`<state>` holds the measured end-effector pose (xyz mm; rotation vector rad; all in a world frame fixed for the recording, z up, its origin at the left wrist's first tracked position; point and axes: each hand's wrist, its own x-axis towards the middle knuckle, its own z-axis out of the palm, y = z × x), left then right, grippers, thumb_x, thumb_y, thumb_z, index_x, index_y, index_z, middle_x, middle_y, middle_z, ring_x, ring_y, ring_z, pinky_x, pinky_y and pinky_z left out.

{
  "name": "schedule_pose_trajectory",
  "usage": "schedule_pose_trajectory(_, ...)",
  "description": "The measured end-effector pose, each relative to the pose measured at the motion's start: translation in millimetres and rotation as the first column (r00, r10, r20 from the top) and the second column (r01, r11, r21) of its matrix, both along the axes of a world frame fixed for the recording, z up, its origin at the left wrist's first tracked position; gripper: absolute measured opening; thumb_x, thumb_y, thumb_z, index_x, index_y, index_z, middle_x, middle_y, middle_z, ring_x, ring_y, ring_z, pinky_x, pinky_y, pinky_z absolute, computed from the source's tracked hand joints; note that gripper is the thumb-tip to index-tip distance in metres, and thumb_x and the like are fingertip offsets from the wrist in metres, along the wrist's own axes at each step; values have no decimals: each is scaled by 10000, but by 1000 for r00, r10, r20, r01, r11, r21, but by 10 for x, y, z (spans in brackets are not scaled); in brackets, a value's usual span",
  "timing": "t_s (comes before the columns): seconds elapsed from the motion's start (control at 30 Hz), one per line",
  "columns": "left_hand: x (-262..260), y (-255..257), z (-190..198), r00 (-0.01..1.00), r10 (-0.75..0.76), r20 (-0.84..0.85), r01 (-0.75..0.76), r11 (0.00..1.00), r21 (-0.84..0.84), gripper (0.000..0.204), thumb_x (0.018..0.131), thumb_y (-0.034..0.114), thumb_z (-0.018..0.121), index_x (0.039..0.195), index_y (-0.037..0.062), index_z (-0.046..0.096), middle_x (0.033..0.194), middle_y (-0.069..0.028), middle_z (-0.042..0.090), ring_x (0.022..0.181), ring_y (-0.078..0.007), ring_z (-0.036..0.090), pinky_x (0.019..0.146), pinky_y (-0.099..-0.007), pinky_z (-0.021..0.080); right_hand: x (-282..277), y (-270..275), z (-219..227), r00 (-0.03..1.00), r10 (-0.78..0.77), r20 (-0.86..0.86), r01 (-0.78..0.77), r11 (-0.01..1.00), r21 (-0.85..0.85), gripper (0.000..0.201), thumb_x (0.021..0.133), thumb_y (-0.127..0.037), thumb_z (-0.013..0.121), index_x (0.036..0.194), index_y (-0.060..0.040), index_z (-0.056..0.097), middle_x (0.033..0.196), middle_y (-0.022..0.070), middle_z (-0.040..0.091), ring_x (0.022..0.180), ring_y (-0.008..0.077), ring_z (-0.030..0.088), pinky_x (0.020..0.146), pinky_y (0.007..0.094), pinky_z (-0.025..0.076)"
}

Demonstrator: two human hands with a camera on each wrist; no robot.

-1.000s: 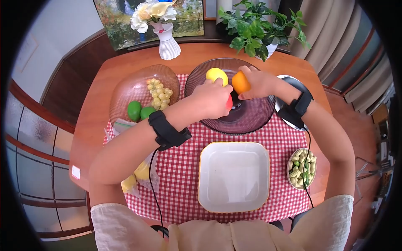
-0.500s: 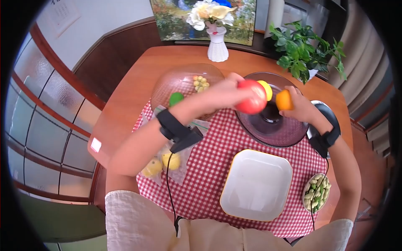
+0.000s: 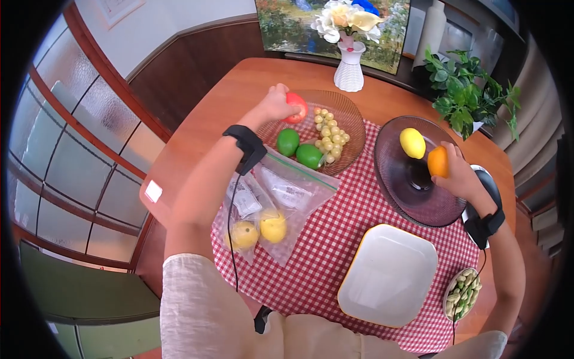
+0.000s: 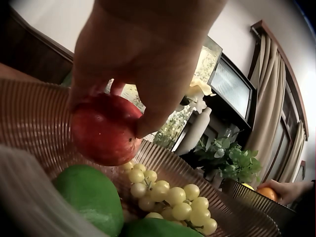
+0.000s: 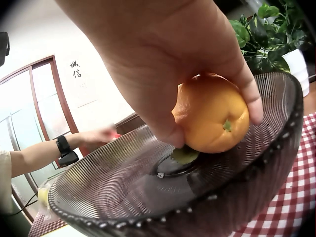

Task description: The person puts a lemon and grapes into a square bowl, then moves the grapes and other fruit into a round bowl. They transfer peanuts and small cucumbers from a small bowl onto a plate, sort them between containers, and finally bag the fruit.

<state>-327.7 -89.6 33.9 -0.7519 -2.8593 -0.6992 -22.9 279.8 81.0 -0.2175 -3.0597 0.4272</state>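
Observation:
My left hand grips a red fruit over the left part of the brownish glass bowl. In the left wrist view the red fruit hangs above two green fruits and a bunch of pale grapes. My right hand holds an orange at the right side of the dark purple glass bowl, where a lemon lies. Thumb and fingers wrap the orange from both sides in the right wrist view.
Plastic bags with yellow fruits lie at the left front. A white square dish stands in front of the purple bowl, with a small bowl of peanuts to its right. A vase and a leafy plant stand behind.
My left hand has carried the red fruit from the purple bowl leftward to the brownish bowl. The right hand still holds the orange at the purple bowl. The head view has shifted left.

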Motion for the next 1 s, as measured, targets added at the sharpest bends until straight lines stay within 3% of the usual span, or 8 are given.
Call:
schedule_pose_trajectory(0.1,-5,21,4,975,-152,163,162,985,-55,723,706,343,766,1233,-56,473,1237,-276,528,1134,-370,551,959,-396,447,-9,52,-46,1000,18,-5,-18,1000,-1,809,693,-162,754,1358,-39,312,1282,269,442,1108,442,541,941,441,467)
schedule_pose_trajectory(0.3,19,46,22,960,-249,129,279,897,-343,650,763,331,733,1278,18,492,1231,-251,549,1138,-388,544,964,-422,448,-12,38,-34,999,29,-24,-29,1000,11,795,688,-148,749,1348,-32,322,1273,269,460,1106,452,536,942,444,464)
schedule_pose_trajectory(0.4,219,18,97,964,-207,165,246,930,-273,609,807,328,705,1286,10,506,1230,-248,548,1178,-361,511,1003,-403,412,-114,65,106,998,42,-39,-41,999,26,761,693,-167,751,1330,-24,362,1220,265,511,1104,425,548,943,429,463)
schedule_pose_trajectory(0.53,264,-94,203,938,-320,135,347,893,-286,548,852,316,652,1279,-3,522,1202,-253,577,1150,-354,543,986,-409,433,-504,-206,642,960,48,-277,-105,975,-194,713,741,-286,741,1311,-20,404,1127,201,570,1005,311,606,901,370,480)
schedule_pose_trajectory(0.6,406,-142,419,894,-350,281,415,883,-220,496,877,288,621,1258,-18,535,1158,-257,610,1110,-353,581,961,-417,455,-755,-564,878,971,41,-237,-132,915,-382,727,769,-347,730,1332,-31,395,1112,173,590,984,279,611,882,356,489)
schedule_pose_trajectory(0.67,499,-174,551,916,-303,262,361,908,-213,486,879,286,618,1246,-24,539,1140,-257,620,1099,-354,591,950,-414,464,-1009,-970,973,975,137,-174,-204,860,-467,767,765,-398,740,1340,-27,394,1116,178,597,1004,274,606,885,353,488)
schedule_pose_trajectory(0.87,589,-313,611,973,-167,160,191,971,-142,522,859,267,605,1279,-21,491,1127,-266,623,1065,-365,604,919,-414,480,-1935,-1854,483,889,429,-162,-458,840,-291,864,704,-433,787,1270,48,345,1079,197,573,1007,256,594,804,348,515)
schedule_pose_trajectory(1.0,373,-489,515,972,-154,175,168,983,-68,669,814,238,663,1356,-23,370,1116,-289,606,1069,-392,589,910,-414,486,-2145,-2308,466,906,420,59,-365,844,-393,842,677,-478,788,1216,18,373,1083,218,574,994,288,605,844,351,491)
